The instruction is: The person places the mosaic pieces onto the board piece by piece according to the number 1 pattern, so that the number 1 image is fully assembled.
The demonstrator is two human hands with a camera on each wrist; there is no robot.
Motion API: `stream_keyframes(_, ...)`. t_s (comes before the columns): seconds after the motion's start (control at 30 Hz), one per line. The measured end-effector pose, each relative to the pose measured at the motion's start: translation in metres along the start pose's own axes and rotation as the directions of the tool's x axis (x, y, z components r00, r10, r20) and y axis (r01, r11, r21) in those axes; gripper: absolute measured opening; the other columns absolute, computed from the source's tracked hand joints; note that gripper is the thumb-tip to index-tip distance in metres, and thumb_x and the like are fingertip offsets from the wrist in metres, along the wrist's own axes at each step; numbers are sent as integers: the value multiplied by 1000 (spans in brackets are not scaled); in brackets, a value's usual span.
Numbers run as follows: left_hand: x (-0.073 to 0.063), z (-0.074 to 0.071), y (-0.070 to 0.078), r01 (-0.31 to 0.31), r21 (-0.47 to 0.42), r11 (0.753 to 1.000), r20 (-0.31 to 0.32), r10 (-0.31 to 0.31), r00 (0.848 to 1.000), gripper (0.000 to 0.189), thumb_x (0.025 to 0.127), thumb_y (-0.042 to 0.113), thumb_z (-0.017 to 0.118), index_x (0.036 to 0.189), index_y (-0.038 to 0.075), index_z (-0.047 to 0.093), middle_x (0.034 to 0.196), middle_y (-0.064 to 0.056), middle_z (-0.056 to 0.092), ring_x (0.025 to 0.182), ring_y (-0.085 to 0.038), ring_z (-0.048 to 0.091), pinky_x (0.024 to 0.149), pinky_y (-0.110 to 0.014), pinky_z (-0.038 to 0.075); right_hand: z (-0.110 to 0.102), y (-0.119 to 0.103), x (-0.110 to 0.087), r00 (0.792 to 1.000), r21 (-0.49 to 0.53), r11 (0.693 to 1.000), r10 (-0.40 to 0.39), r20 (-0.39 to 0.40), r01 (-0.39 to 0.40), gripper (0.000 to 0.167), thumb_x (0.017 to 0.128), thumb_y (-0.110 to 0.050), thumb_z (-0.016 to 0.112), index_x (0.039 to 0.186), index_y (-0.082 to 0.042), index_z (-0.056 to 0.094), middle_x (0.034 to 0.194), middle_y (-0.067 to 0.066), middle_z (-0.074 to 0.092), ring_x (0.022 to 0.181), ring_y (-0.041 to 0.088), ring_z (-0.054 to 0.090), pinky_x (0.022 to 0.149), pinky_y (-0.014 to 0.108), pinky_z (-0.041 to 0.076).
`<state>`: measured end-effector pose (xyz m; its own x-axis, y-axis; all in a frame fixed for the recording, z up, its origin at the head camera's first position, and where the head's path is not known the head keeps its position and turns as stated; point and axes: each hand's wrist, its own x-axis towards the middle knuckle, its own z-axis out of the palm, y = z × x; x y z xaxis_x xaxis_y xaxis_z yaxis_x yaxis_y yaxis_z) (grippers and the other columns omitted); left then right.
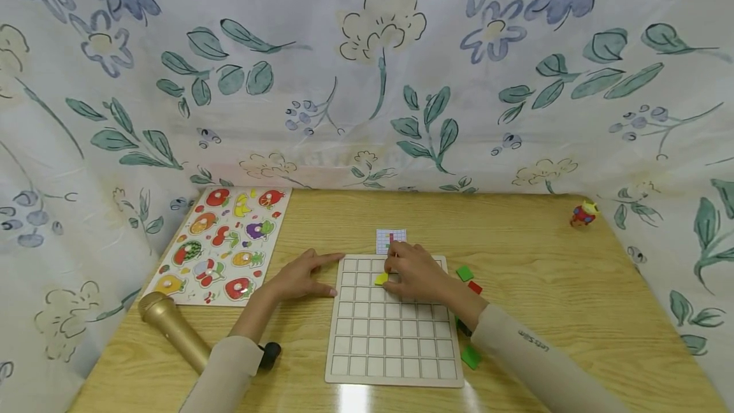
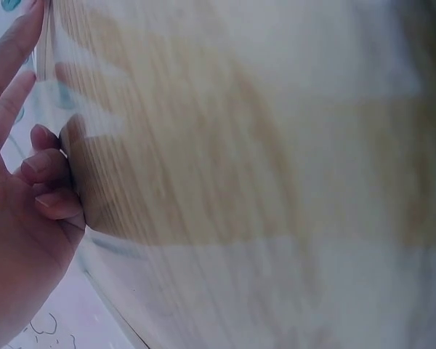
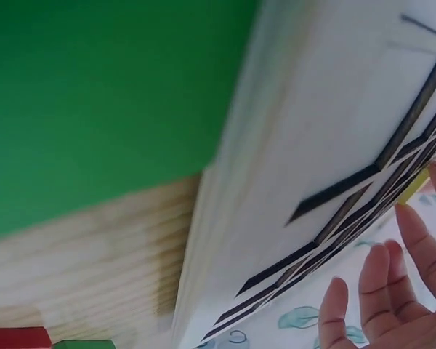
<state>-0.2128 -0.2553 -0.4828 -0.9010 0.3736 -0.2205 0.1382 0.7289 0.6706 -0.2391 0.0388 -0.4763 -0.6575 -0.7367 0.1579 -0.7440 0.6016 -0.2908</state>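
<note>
Right hand (image 1: 417, 273) pinched a yellow tile (image 1: 380, 280) over the board (image 1: 376, 327); left hand (image 1: 299, 279), thumb and forefinger apart, touched the board's left edge.

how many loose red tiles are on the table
1 in view: the red tile lies right of the grid board, beside a green tile. Others may be hidden under the right hand or sleeve.
</note>
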Motion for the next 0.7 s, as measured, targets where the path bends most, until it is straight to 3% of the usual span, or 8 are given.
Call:
stream_keyframes(0.37, -1, 0, 1, 19, -1, 1000, -1, -19, 1000, 78, 79, 36, 84, 148, 27, 49, 91, -7, 37, 77, -19, 34, 66, -34, 29, 0, -2, 3, 1000, -28, 999, -18, 19, 18, 23, 87, -34, 77, 97, -13, 74, 105, 1, 57, 94, 15, 54, 84, 41, 44)
stream_keyframes(0.7, -1, 0, 2, -14, 1, 1000, -8, 14, 1000, 77, 79, 33, 84, 148, 22, 50, 89, -8, 37, 74, -19, 30, 64, -32, 26, -1, -5, 4, 999, -49, 999, -16, 31, 18, 24, 86, -35, 77, 99, -15, 74, 107, 3, 57, 98, 18, 56, 87, 43, 45)
